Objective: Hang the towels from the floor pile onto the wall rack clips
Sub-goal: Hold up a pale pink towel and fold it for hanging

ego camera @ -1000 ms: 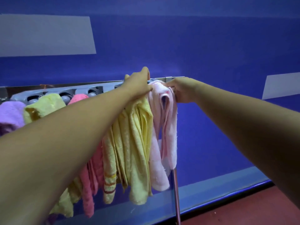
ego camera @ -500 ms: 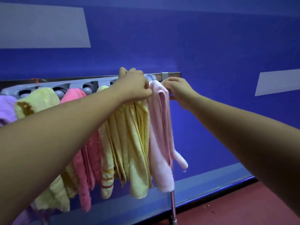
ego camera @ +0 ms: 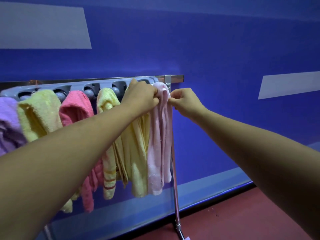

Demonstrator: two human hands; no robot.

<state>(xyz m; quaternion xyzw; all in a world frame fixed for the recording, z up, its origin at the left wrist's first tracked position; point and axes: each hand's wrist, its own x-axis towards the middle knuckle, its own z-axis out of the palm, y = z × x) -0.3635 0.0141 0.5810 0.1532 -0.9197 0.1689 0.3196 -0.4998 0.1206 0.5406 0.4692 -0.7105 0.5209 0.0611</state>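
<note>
Presently, the rightmost position of the grey clip rack (ego camera: 76, 87) is being filled. The left hand (ego camera: 142, 97) has its fingers curled round the bunched top of the pale pink towel (ego camera: 158, 144), gripping it just below the last slot. The right hand (ego camera: 186, 103) pinches the right edge of the same bunch between thumb and forefinger, its other fingers folded under. The rest of this towel hangs straight down beside the metal stand post (ego camera: 175, 187). Whether its top is fully seated in the clip cannot be told, since the left hand covers the slot.

Five towels appear to be hung to its left: a lilac towel (ego camera: 8, 122), a pale yellow towel (ego camera: 38, 115), a hot pink towel (ego camera: 76, 108), a yellow striped towel (ego camera: 108, 170) and a plain yellow towel (ego camera: 136, 153), the last touching the pink one. Each hangs from the rack, which is mounted along a steel rail (ego camera: 174, 78) against the blue wall (ego camera: 207, 49).

Judged from this arrangement, the task is near its end: every visible position carries a towel, and what is left is to secure the pink towel and let go. The floor pile lies outside the view, so whether any towels remain there cannot be told; only a strip of red floor (ego camera: 242, 213) shows.
</note>
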